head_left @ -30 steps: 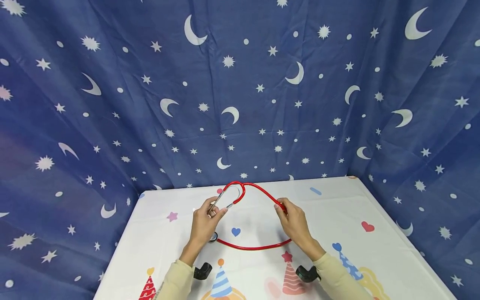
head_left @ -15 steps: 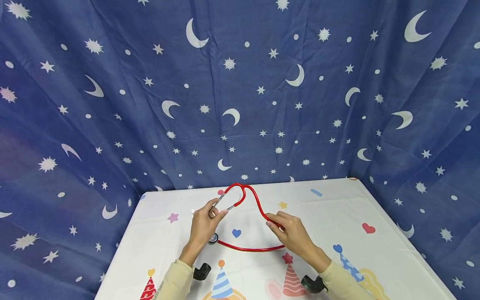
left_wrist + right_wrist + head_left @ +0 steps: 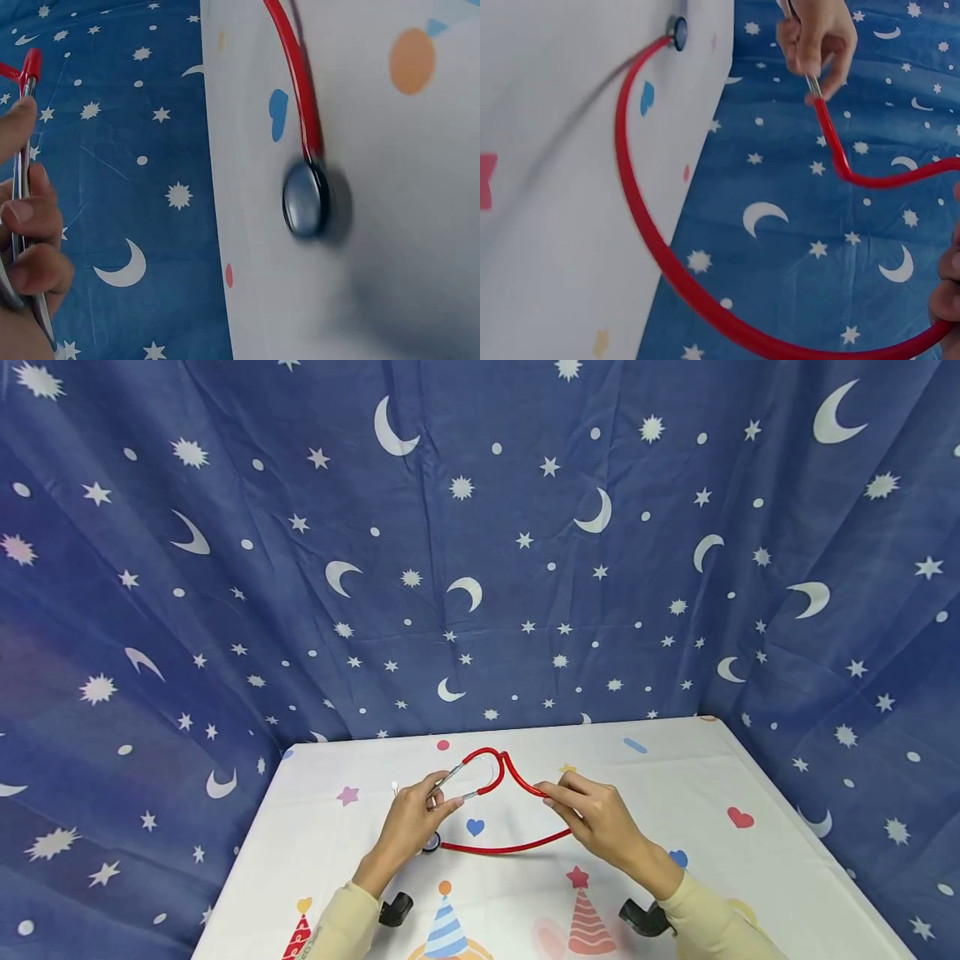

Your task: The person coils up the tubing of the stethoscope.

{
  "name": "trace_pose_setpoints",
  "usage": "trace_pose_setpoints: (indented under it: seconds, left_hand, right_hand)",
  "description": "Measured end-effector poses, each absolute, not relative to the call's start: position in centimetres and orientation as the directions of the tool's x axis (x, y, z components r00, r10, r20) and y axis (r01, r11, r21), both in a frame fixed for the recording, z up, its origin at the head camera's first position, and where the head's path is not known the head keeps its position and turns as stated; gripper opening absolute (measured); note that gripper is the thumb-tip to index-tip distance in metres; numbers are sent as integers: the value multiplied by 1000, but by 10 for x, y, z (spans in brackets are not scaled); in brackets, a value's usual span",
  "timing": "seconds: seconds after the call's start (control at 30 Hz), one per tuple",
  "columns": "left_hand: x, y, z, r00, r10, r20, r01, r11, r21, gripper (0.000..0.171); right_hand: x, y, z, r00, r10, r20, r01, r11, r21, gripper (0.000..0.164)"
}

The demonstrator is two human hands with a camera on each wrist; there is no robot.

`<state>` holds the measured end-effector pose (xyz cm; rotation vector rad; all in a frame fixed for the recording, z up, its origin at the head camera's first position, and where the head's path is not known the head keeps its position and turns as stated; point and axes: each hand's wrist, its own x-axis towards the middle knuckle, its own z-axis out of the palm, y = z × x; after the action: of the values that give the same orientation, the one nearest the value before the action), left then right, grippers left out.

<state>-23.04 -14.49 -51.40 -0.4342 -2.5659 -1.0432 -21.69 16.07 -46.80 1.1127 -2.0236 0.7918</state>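
A stethoscope with red tubing (image 3: 504, 850) and metal ear tubes is held up over the table by both hands. My left hand (image 3: 408, 818) grips the silvery ear tubes (image 3: 28, 142), with thumb and fingers around them. My right hand (image 3: 600, 822) pinches the red tube a little below its fork, at the right. From there the tube loops down and back left to the round chest piece (image 3: 304, 199), which hangs close over the white cloth and casts a shadow. In the right wrist view only a few right fingers (image 3: 949, 285) show at the edge.
A white tablecloth (image 3: 360, 852) printed with party hats, hearts and stars covers the table. Behind and at both sides hangs a blue curtain (image 3: 517, 585) with moons and stars. Black wrist devices (image 3: 645, 917) sit on both forearms.
My right hand has slid along the tube toward the fork and moved left, bending the upper tube more. Both hands keep hold; the ear tubes and fork have dropped slightly and shifted right.
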Motion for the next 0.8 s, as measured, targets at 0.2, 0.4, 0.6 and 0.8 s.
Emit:
trace_pose_setpoints:
  seconds: [0.2,0.4,0.6,0.8]
  left_hand:
    - [-224,-152,-518,-861,273,429,490,671,556,45]
    - [-216,-151,-518,-786,401,471,609,634,477,47]
    - [-210,-145,-513,-740,468,483,669,579,465,47]
    - [-203,-135,-505,-676,514,528,733,542,410,44]
  right_hand:
    - [-228,170,-454,-321,-405,856,-892,434,-129,26]
    - [-241,175,-441,-308,-392,867,-887,449,-112,30]
    - [-249,172,-431,-300,-404,864,-888,449,-99,30]
    - [-252,163,-425,-304,-409,860,-884,458,-95,31]
